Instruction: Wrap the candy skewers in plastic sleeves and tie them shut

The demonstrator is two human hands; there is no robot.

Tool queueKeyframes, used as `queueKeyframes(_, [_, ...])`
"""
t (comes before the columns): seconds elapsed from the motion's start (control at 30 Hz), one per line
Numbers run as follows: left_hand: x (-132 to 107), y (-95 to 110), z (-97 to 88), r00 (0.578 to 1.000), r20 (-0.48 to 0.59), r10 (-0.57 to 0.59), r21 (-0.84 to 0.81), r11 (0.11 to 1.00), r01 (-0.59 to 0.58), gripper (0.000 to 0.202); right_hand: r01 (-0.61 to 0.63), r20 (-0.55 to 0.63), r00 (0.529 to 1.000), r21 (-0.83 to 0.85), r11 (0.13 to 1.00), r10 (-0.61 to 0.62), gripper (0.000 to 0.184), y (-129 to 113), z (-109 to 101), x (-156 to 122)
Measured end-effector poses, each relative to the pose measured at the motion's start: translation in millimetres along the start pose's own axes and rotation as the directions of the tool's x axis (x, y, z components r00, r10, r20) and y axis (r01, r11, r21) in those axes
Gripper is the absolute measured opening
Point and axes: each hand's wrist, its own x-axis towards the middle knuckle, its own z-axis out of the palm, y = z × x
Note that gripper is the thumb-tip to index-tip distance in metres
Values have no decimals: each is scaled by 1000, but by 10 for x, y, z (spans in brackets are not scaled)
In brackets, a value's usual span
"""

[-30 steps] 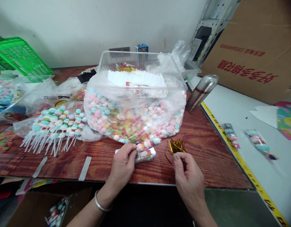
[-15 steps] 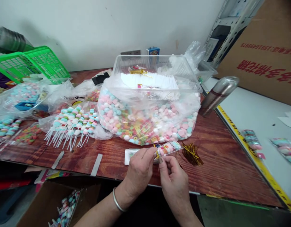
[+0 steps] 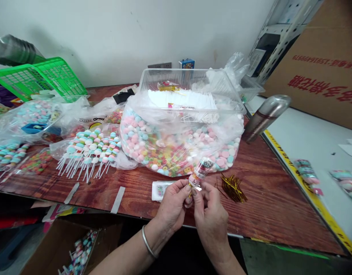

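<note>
Between my two hands is a wrapped marshmallow skewer (image 3: 201, 171) in a clear printed bag, its top tilted up to the right. My left hand (image 3: 173, 204), with a silver bangle at the wrist, pinches the lower end of the bag. A gold twist tie (image 3: 190, 186) shows at that gathered end. My right hand (image 3: 210, 208) is closed at the same spot, its thumb and fingers on the tie. To the right lies a pile of gold twist ties (image 3: 233, 188). A stack of flat printed bags (image 3: 159, 191) is partly behind my left hand.
Behind my hands sits a big clear bag of marshmallows and gummy rings (image 3: 167, 152), with a clear plastic bin (image 3: 239, 103) of white sticks on it. Unwrapped marshmallow skewers (image 3: 91, 147) lie left. A steel flask (image 3: 266, 118) leans at the right. A cardboard box (image 3: 50, 244) stands below the table edge.
The wrapped skewer has swung from lying nearly level to pointing up and right. Both hands stay together at its tied end, and my left hand has turned slightly.
</note>
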Motion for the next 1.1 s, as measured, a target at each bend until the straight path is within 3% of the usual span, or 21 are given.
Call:
queueKeyframes(0.1, [-10,39,-43,995,61,74,215,973,-85,22,65,40,997,-68,996,-63,26,43,-48,36])
queueKeyframes(0.2, [-23,88,-79,981,124,151,426,884,-190,20,40,58,997,5,999,-41,24,70,-72,70])
queueKeyframes(0.33, [-21,80,-100,985,122,126,389,907,-164,21,-10,114,993,66,998,2,22,51,-90,87])
queueKeyframes(0.43, [-12,65,-117,984,146,103,392,907,-153,22,65,126,990,-14,998,-63,26,41,-107,88])
queueKeyframes(0.5, [-16,82,-133,961,206,185,559,784,-270,19,156,79,986,-116,981,-147,30,47,-120,91])
queueKeyframes(0.6, [-36,125,-155,868,366,335,798,366,-478,19,288,81,957,-188,939,-278,31,51,-135,88])
queueKeyframes(0.63, [-44,134,-158,843,400,359,825,260,-502,21,304,93,952,-171,937,-292,30,47,-136,83])
queueKeyframes(0.67, [-51,139,-156,834,407,372,838,210,-503,22,302,104,952,-140,943,-289,29,43,-135,76])
queueKeyframes(0.7, [-58,141,-149,838,389,383,846,211,-490,23,282,114,956,-104,954,-270,27,38,-130,67])
queueKeyframes(0.83, [-72,130,-83,881,264,393,822,386,-418,26,190,73,979,12,982,-190,19,31,-87,42])
queueKeyframes(0.9, [-73,128,-48,883,245,401,797,435,-418,26,192,28,981,37,981,-193,16,31,-67,43])
queueKeyframes(1.1, [-84,108,-28,874,252,415,783,444,-436,25,242,-33,970,12,970,-242,10,-1,-56,55])
